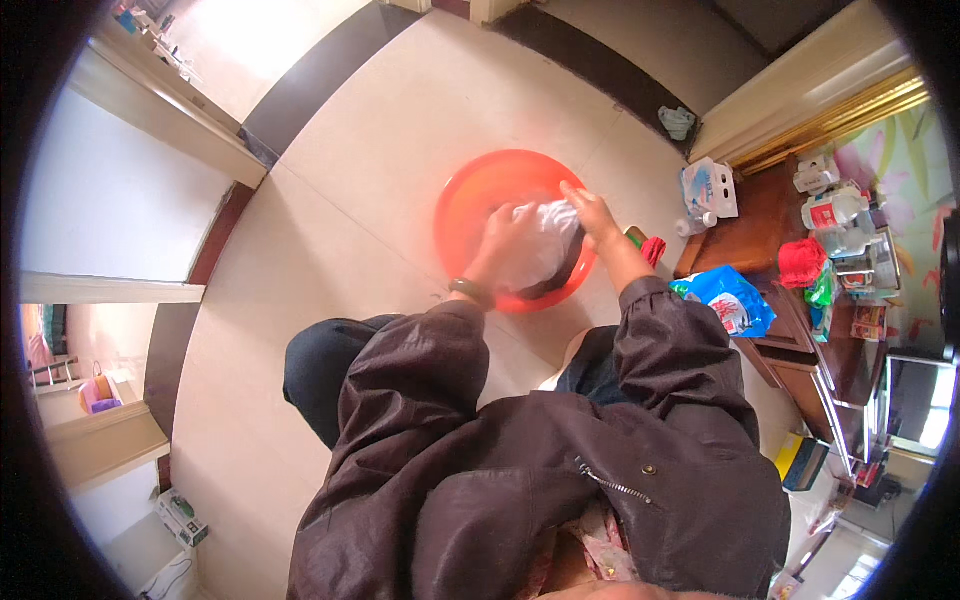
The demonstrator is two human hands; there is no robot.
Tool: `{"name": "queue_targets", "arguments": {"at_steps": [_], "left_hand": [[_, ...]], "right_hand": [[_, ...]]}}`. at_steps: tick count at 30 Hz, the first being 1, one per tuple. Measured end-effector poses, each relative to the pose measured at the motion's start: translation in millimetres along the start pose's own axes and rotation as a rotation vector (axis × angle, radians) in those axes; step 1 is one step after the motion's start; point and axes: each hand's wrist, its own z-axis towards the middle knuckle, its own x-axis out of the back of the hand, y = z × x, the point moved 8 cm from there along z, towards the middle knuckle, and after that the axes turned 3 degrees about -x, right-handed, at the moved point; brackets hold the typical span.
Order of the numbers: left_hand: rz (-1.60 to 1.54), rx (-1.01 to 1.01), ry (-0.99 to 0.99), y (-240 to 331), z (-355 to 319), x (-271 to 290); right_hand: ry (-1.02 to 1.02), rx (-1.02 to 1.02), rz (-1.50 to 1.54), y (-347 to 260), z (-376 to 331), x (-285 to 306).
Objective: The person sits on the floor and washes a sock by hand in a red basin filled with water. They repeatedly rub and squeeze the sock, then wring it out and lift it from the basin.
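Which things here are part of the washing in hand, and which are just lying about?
In hand: orange basin, white cloth, dark cloth, left hand, right hand.

Lying about: blue bag, white pouch, red cloth, bottles, grey rag, small box.
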Motion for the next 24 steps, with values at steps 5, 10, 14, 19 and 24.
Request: {"name": "queue_targets", "arguments": {"at_steps": [5, 10, 14, 19, 24], "left_hand": [[0.222, 0.194, -0.586, -98, -39, -55], [0.339, 0.088, -0.407, -130, -1, -70], [0.313, 0.018, -0.650, -114, 21, -92], [-0.126, 0.225, -0.705, -94, 13, -81], [0.186, 0.403, -0.611, -139, 14, -54]], "right_hand": [[0.055, 0.106, -0.711, 51, 57, 41], [-0.004, 0.014, -1.296, 120, 84, 70], [0.009, 0.205, -0.533, 105, 103, 77], [0.142, 0.099, -0.389, 97, 132, 81], [0.113, 0.038, -0.466, 125, 172, 58]]}}
